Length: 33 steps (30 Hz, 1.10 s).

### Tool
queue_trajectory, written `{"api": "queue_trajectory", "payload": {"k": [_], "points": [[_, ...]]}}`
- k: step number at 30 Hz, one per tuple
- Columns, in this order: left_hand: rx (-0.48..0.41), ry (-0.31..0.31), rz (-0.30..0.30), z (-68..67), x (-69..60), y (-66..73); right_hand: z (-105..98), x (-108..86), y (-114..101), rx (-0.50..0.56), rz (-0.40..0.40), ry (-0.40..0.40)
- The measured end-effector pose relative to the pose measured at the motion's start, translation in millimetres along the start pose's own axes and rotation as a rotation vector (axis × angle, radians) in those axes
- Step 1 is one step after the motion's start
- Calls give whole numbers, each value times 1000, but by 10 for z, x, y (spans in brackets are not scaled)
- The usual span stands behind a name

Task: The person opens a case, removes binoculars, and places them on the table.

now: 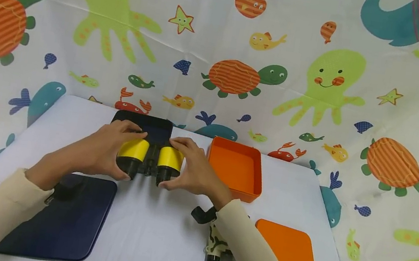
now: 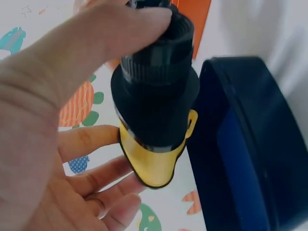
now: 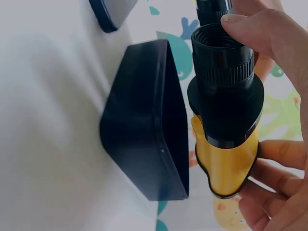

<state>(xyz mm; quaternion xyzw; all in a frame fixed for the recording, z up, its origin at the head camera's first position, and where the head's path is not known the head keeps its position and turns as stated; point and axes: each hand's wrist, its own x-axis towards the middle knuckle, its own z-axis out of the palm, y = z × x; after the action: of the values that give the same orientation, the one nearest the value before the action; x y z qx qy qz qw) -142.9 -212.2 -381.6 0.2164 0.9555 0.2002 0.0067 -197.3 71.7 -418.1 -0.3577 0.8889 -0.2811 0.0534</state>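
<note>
A pair of yellow and black binoculars (image 1: 133,149) is held between both hands, just above the dark blue box (image 1: 144,122). On its left barrel my left hand (image 1: 104,146) has the thumb at the eyepiece and fingers at the far end. My right hand (image 1: 197,171) grips the other barrel the same way. In the left wrist view a yellow barrel (image 2: 150,163) shows between thumb and fingers, apart from the box wall (image 2: 240,139). The right wrist view has the binoculars (image 3: 226,163) off the box's open side (image 3: 134,115). The box's inside is mostly hidden.
An orange open box (image 1: 234,168) stands right of the hands. An orange lid (image 1: 292,259) lies at the front right, a dark blue lid (image 1: 61,221) at the front left. Camouflage binoculars (image 1: 215,242) lie partly under my right forearm. A patterned cloth (image 1: 211,20) hangs behind.
</note>
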Motion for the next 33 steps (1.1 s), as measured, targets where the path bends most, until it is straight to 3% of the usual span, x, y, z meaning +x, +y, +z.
{"api": "queue_trajectory", "payload": {"k": [7,17,33], "points": [[-30,-13,5,138,-134,141,64,-281,-20,31,40,-23],[-44,5,10,453,-374,325,226,-740,-53,62,62,-9],[-140,76,-21,955,-581,341,474,-1024,3,1,96,3]]}}
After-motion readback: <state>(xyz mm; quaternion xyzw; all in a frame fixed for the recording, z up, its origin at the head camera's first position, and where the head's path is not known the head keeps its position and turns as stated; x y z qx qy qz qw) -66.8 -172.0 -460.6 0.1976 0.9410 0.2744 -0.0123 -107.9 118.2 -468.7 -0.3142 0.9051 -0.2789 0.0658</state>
